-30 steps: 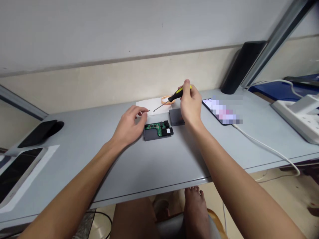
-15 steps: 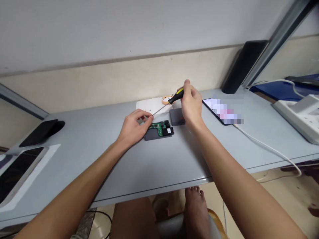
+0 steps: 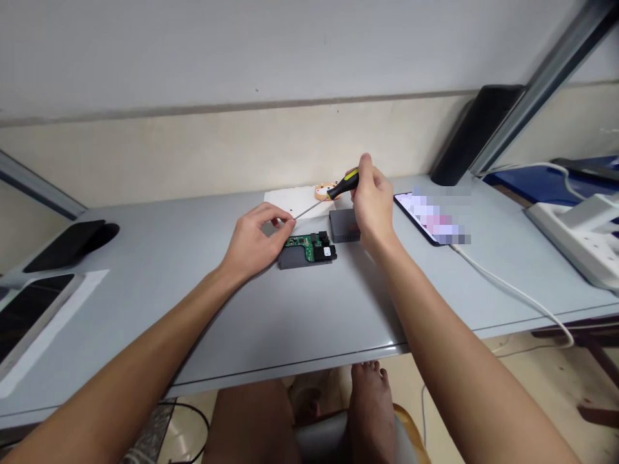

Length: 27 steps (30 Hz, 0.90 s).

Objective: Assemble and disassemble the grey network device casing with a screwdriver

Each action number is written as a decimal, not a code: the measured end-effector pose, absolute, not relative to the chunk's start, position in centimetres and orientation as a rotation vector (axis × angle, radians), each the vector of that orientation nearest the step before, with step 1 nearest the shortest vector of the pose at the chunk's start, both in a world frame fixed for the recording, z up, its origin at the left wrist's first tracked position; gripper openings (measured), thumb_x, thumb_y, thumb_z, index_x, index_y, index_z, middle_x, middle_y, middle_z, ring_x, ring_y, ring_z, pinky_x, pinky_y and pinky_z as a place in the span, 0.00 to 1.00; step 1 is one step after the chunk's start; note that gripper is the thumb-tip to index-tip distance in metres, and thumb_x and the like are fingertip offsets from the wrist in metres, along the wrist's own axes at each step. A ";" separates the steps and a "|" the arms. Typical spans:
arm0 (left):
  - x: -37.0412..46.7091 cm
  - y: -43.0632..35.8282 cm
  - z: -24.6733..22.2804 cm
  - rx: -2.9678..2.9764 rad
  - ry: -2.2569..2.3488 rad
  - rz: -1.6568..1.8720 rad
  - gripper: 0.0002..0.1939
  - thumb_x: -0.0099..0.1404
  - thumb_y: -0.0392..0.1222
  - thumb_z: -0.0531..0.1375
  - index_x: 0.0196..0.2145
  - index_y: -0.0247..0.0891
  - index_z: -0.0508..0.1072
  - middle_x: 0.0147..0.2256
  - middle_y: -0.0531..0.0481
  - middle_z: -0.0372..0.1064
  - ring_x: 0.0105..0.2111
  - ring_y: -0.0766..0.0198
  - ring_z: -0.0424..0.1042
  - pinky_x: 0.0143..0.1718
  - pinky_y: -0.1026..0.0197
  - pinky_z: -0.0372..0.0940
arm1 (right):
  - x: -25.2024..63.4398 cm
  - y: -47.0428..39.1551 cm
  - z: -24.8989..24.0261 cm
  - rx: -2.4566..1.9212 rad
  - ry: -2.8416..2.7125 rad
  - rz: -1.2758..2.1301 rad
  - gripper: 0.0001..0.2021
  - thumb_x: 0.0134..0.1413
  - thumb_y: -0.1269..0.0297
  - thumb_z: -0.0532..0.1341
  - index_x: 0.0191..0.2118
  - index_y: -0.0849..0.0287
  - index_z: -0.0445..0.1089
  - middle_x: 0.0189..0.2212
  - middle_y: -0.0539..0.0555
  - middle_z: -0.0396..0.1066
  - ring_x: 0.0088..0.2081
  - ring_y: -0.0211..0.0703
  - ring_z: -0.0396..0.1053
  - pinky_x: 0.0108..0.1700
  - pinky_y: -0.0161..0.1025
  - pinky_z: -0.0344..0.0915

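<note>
L hand (image 3: 258,240): thumb & index pinched tog. at tip of screwdriver (image 3: 344,185) (couldn't tell if they'd gripped a tiny part too). Circuit board (image 3: 308,246) sat w/ dk gray casing (image 3: 293,260) on desk (image 3: 290,322), just beside. R hand (image 3: 374,205), fingers curled tight, had the handle, blk/yellow. Phone (image 3: 411,214) lay further R.

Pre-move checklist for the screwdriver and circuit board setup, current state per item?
1. Screwdriver handle gripped in right hand: ok.
2. Left hand at the far end of the shaft: ok.
3. Tip visible: not ok, left fingers cover it.
4. Screw at the tip: cannot tell.
5. Circuit board lying on grey casing: ok.
6. White cable clear of both hands: ok.
</note>
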State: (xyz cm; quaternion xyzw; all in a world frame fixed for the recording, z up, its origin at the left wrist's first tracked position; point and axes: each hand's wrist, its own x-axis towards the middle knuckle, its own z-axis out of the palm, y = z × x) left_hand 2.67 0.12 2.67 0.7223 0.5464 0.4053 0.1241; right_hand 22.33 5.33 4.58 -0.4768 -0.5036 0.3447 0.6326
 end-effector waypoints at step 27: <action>1.6 0.4 2.9 2.184 1.730 0.894 0.13 0.64 0.39 0.51 0.28 0.43 0.75 0.38 0.45 0.79 0.38 0.50 0.75 0.42 0.49 0.67 | 20.8 4.3 4.0 -0.981 -1.443 0.740 0.25 0.70 0.36 0.54 0.35 0.52 0.68 0.27 0.47 0.68 0.34 0.39 0.72 0.44 0.39 0.68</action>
